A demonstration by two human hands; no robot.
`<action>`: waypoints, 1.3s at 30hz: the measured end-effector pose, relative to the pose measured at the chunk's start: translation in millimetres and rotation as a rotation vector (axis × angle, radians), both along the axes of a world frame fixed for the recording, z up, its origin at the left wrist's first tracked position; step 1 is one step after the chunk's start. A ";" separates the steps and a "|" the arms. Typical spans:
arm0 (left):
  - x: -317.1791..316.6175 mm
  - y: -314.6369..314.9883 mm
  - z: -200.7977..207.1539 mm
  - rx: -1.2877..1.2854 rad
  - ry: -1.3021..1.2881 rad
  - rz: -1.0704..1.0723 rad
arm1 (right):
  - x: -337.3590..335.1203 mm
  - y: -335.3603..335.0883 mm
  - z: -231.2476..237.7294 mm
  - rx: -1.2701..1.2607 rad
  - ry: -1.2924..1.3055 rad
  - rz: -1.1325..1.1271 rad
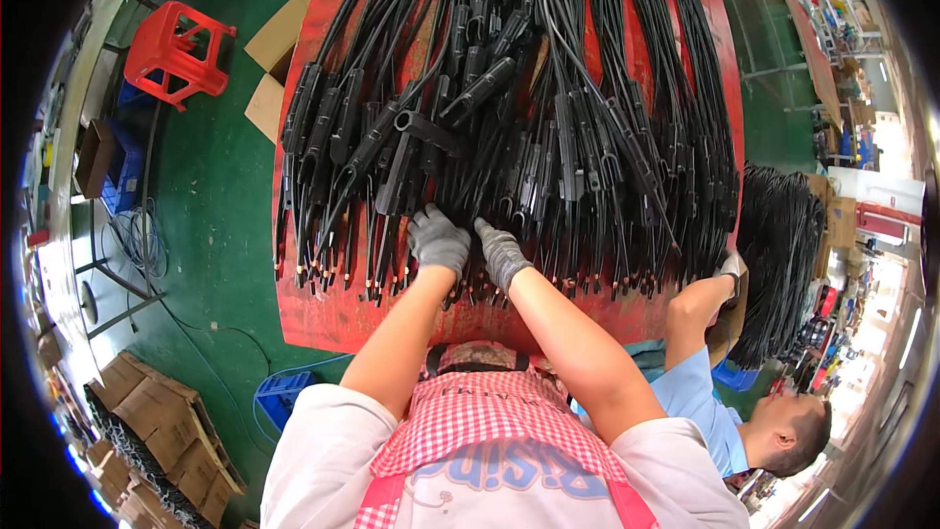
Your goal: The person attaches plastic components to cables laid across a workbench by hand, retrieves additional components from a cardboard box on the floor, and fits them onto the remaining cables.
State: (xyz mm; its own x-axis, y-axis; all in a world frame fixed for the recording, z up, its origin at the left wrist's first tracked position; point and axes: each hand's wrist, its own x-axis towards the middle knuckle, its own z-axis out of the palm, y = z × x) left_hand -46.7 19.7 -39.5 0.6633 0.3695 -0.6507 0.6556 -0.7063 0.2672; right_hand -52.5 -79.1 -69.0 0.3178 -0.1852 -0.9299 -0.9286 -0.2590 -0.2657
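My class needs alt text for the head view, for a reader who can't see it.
A person's left hand and right hand, in grey gloves, are among black cables spread across a red table. A co-worker in blue is at the right; a red stool stands on the green floor.

Red tabletop (328, 325), long black cables (563, 29) spread across it, black plastic housings (569, 152) heaped among them

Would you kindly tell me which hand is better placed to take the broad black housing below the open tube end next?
Probably the left hand: it lies close to the broad black housing, while the right hand is farther right.
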 end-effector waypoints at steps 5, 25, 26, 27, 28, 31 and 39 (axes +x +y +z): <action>15.5 20.4 0.8 -0.156 0.121 0.048 | 1.8 -13.1 3.4 0.365 0.055 -0.219; 7.8 31.2 41.7 -0.399 0.166 -0.218 | 7.8 12.1 12.9 0.593 0.068 -0.367; 10.8 28.3 62.7 -0.396 0.199 -0.203 | 8.4 12.6 33.8 0.664 0.004 -0.397; 9.1 31.1 69.0 -0.404 0.200 -0.189 | 11.0 13.3 55.7 0.749 -0.107 -0.490; 8.8 32.3 73.1 -0.372 0.035 -0.316 | 13.7 10.0 59.1 0.744 -0.101 -0.475; 23.1 44.5 85.5 -0.495 -0.166 -0.395 | 27.0 4.4 67.0 0.960 -0.169 -0.507; 126.0 102.6 48.7 -0.723 -0.346 0.497 | 48.7 34.9 138.9 1.084 -0.153 -0.582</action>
